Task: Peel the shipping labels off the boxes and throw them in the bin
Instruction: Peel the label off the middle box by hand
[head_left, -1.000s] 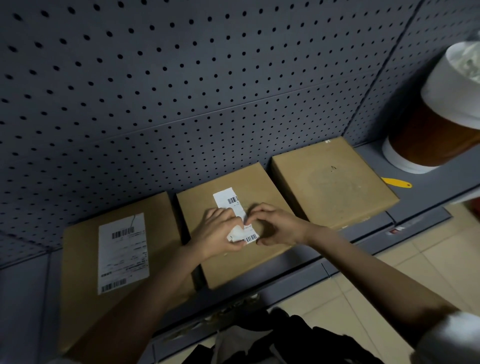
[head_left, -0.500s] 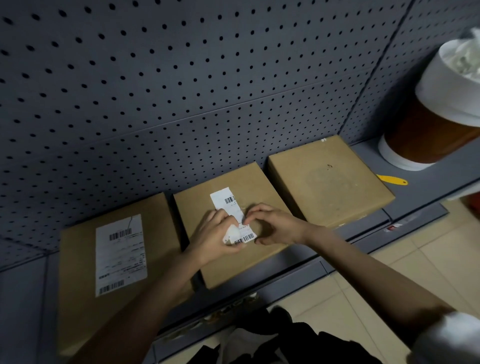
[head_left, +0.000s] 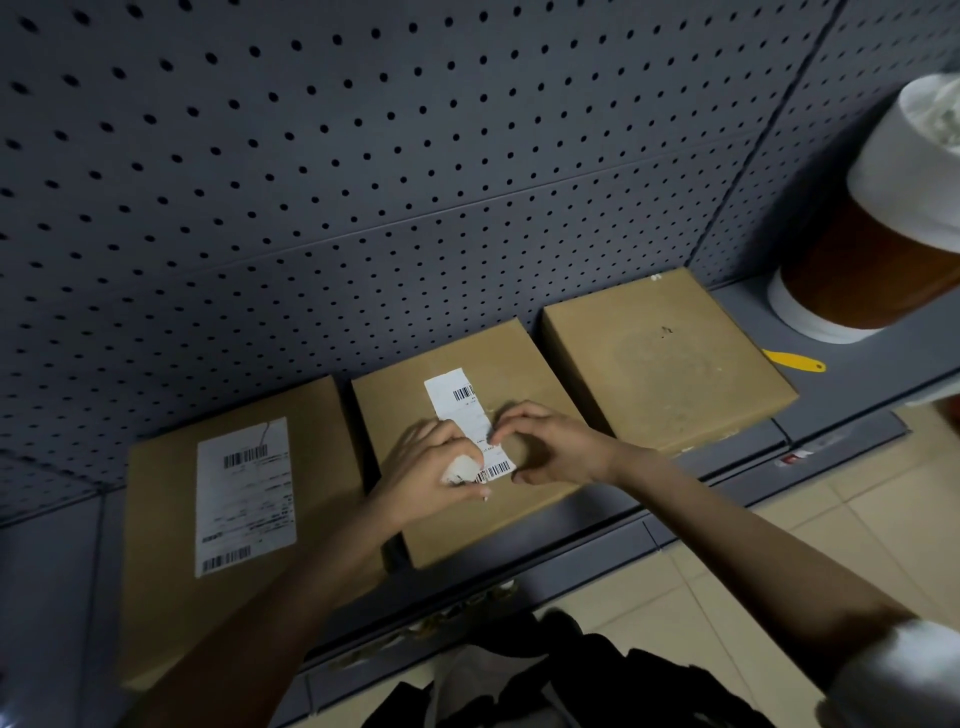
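Three brown cardboard boxes lie in a row on a grey shelf. The middle box (head_left: 498, 364) carries a narrow white strip of shipping label (head_left: 460, 405) with barcodes. My left hand (head_left: 431, 467) holds a crumpled white wad of peeled label (head_left: 460, 467) against the strip's lower left. My right hand (head_left: 556, 441) has its fingertips curled at the strip's right edge, thumb near the lower barcode. The left box (head_left: 161, 493) has a whole large label (head_left: 244, 493). The right box (head_left: 660, 358) has a bare top.
A brown bin (head_left: 878, 270) with a white liner stands on the shelf at the far right. A yellow plastic tool (head_left: 795, 360) lies between it and the right box. A grey pegboard wall (head_left: 363, 156) rises behind. Beige floor tiles (head_left: 779, 561) lie below the shelf edge.
Both hands stay on the middle box's label. The left hand's wad of peeled paper has shifted a little lower and left, showing slightly more of the strip's bottom barcode.
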